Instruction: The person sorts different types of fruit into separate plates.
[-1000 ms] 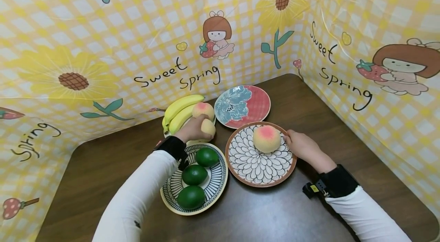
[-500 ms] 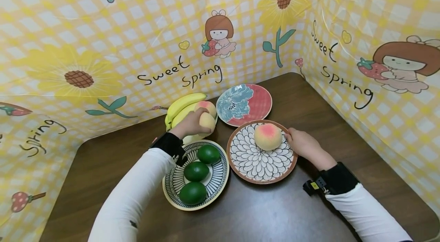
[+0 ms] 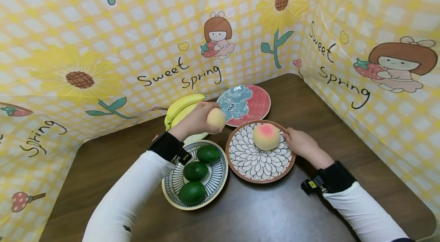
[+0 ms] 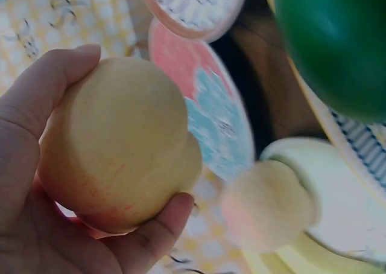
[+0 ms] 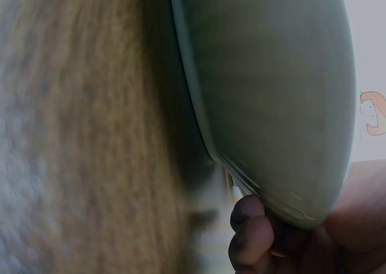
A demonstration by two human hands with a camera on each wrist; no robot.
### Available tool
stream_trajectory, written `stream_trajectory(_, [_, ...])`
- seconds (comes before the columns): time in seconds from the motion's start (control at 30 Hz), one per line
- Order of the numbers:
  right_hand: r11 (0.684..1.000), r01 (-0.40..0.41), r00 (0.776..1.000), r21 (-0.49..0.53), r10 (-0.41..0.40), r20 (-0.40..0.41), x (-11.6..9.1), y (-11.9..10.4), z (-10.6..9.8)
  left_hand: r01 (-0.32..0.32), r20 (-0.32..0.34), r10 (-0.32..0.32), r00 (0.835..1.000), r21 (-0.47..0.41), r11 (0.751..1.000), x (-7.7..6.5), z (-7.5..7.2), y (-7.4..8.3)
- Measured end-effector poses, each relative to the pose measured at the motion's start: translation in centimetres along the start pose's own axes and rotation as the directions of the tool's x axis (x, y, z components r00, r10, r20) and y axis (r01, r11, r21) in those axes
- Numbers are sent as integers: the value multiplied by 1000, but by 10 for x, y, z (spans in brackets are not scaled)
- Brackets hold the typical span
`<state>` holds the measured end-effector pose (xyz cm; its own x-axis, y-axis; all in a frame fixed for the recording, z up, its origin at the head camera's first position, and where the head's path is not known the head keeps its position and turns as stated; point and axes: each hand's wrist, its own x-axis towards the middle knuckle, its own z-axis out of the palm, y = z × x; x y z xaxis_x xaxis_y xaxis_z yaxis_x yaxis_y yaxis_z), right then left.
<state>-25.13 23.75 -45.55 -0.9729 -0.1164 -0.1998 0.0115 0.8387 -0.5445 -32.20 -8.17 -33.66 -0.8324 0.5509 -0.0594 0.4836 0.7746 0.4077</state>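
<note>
My left hand (image 3: 193, 120) grips a yellowish peach (image 3: 216, 120), raised beside the bananas. The left wrist view shows the thumb and fingers curled round this peach (image 4: 120, 141). With my right hand (image 3: 304, 147) I hold the right rim of a brown-rimmed plate (image 3: 261, 169) with a petal pattern. Fingers (image 5: 250, 238) curl beneath that rim in the right wrist view. A pink-topped peach (image 3: 266, 137) sits on this plate. Behind my left hand, bananas (image 3: 183, 106) and another peach (image 4: 265, 207) lie on a pale plate (image 4: 338, 195), mostly hidden in the head view.
A striped bowl-like plate (image 3: 220, 184) with several green avocado-like fruits (image 3: 192, 192) stands at the near left. The red and blue flower plate (image 3: 254, 102) lies at the back. Yellow checked cloth walls (image 3: 154, 16) border the wooden table (image 3: 113, 173) behind and at the sides.
My left hand has lifted the peach off the banana plate and moved it slightly right. My right hand stays at the brown-rimmed plate's edge.
</note>
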Motion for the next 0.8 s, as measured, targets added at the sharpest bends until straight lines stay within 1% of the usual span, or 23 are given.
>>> stream_trajectory(0.1, [1000,2,1000,1,-2,-2,1,0,1,-12,22,11,1000,48,999,-8,2,16])
stream_trajectory(0.23, [1000,-1,1000,1,1,-2,1,0,0,-56,89,47,995,103,993,-15,12,35])
stream_trajectory(0.4, [1000,1,1000,-4,-1,-4,2,0,2,-89,194,60,979,147,985,-20,29,52])
stream_trajectory(0.43, [1000,2,1000,-6,-2,-7,2,0,2,-84,215,50,975,151,985,-20,32,55])
stream_trajectory(0.57, [1000,2,1000,-7,-2,-7,2,0,2,-95,277,44,960,173,980,-20,43,61])
stream_trajectory(0.63, [1000,1,1000,-9,-1,-7,2,0,1,-91,305,29,952,190,978,-20,48,62])
stream_trajectory(0.8, [1000,-1,1000,-11,1,-3,2,-1,1,-83,346,6,938,209,974,-16,62,62])
